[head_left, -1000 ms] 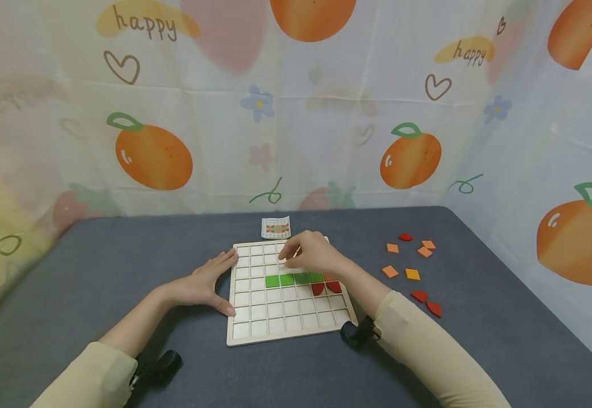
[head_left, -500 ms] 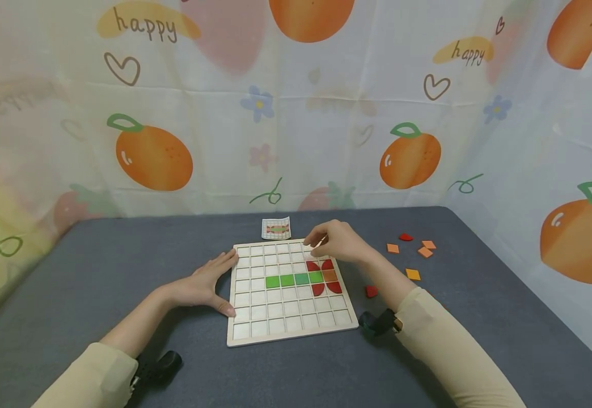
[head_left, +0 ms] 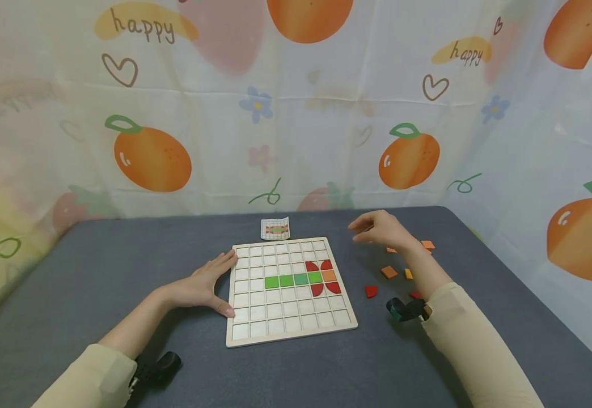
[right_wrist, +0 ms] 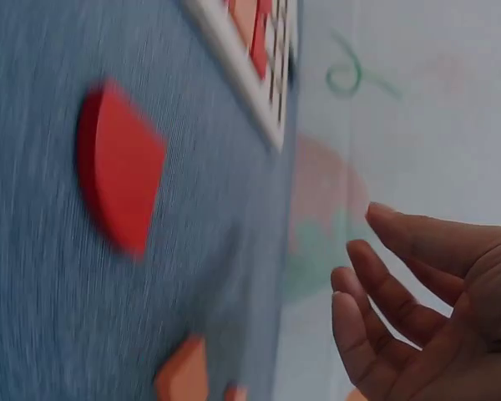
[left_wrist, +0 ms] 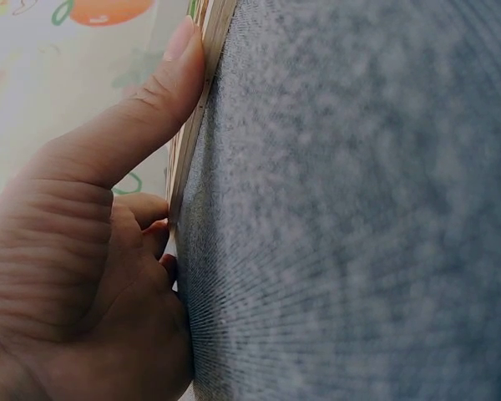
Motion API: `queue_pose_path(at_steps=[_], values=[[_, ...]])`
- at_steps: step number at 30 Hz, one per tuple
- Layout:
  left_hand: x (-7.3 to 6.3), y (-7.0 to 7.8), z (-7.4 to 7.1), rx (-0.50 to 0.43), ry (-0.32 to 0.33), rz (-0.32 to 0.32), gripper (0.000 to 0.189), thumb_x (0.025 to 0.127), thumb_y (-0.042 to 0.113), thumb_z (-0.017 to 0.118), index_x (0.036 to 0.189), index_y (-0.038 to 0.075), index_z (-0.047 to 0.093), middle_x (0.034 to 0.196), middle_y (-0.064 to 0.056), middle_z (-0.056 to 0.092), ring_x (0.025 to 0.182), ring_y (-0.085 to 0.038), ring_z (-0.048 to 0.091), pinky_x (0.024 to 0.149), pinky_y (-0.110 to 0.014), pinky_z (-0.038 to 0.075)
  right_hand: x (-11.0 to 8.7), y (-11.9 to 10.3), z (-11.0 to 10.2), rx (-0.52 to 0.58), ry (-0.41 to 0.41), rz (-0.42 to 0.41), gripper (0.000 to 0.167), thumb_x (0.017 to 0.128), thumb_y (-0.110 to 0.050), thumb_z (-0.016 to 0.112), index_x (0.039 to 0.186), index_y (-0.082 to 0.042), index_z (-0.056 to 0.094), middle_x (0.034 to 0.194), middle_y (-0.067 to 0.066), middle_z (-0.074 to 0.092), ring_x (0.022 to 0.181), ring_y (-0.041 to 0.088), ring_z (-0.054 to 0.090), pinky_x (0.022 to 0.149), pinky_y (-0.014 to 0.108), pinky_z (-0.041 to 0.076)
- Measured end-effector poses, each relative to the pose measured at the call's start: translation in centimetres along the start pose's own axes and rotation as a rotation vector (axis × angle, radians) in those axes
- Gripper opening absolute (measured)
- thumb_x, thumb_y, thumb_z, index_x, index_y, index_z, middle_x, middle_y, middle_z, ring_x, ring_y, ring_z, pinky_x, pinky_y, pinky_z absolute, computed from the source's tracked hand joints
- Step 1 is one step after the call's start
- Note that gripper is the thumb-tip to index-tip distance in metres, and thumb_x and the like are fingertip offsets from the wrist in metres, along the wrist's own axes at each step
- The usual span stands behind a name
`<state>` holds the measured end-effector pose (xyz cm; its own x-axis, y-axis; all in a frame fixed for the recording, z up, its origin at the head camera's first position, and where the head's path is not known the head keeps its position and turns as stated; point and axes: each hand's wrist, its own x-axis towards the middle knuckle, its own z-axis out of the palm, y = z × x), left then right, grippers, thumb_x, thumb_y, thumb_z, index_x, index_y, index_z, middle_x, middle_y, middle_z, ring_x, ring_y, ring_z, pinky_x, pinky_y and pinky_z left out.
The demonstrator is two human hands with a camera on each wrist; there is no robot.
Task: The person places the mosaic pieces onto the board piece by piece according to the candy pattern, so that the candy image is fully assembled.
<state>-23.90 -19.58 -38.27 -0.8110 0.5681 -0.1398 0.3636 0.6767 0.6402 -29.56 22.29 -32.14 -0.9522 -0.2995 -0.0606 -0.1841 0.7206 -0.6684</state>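
A wooden grid board [head_left: 275, 309] lies on the table. A row of green square tiles [head_left: 286, 280] crosses its middle, ending at an orange square [head_left: 329, 275] with red quarter-round tiles [head_left: 333, 288] above and below. My left hand [head_left: 201, 283] rests along the board's left edge, fingers spread; in the left wrist view its thumb [left_wrist: 142, 125] lies against the wooden rim. Above the table, right of the board, hovers my right hand [head_left: 380, 228], holding nothing, its fingers loosely bent. One loose red quarter-round tile [right_wrist: 121, 171] shows large in the right wrist view.
A small printed card [head_left: 275, 229] with a coloured grid pattern lies behind the board. Right of the board are loose tiles, among them an orange square [head_left: 389, 272] and a yellow one [head_left: 409, 274]; my right forearm covers some. A patterned curtain [head_left: 214, 147] hangs behind the table.
My right hand has moved off the board's far part to the right, uncovering the upper red tiles. My left hand stays at the board's left edge.
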Motion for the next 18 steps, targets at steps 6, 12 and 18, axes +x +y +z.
queue_pose_path(at_steps=[6, 12, 18], values=[[0.0, -0.1, 0.0, 0.002, 0.002, 0.006, 0.127, 0.069, 0.048, 0.086, 0.158, -0.001, 0.011, 0.167, -0.022, -0.002, 0.153, -0.049, -0.004, 0.115, -0.074, 0.003, -0.4, 3.2, -1.4, -0.071, 0.036, 0.088, 0.040, 0.094, -0.015, 0.066, 0.130, 0.000, 0.062, 0.132, 0.025, 0.062, 0.115, 0.038, 0.061, 0.094, 0.046, 0.053], [-0.1, -0.1, 0.1, 0.010, 0.006, 0.007, 0.126, 0.069, 0.048, 0.086, 0.158, 0.000, 0.011, 0.167, -0.022, -0.001, 0.152, -0.050, -0.004, 0.113, -0.076, 0.004, -0.9, 5.3, -2.3, -0.093, 0.023, 0.150, 0.044, 0.093, -0.015, 0.066, 0.131, 0.004, 0.060, 0.133, 0.027, 0.060, 0.114, 0.040, 0.060, 0.096, 0.050, 0.051], [-0.1, -0.2, 0.2, 0.021, 0.012, 0.007, 0.126, 0.069, 0.049, 0.086, 0.159, 0.002, 0.011, 0.167, -0.021, -0.001, 0.153, -0.050, -0.003, 0.112, -0.077, 0.004, -1.4, 6.3, -2.8, -0.023, -0.023, 0.201, 0.050, 0.093, -0.015, 0.067, 0.135, 0.009, 0.055, 0.142, 0.030, 0.052, 0.125, 0.043, 0.055, 0.102, 0.049, 0.051]])
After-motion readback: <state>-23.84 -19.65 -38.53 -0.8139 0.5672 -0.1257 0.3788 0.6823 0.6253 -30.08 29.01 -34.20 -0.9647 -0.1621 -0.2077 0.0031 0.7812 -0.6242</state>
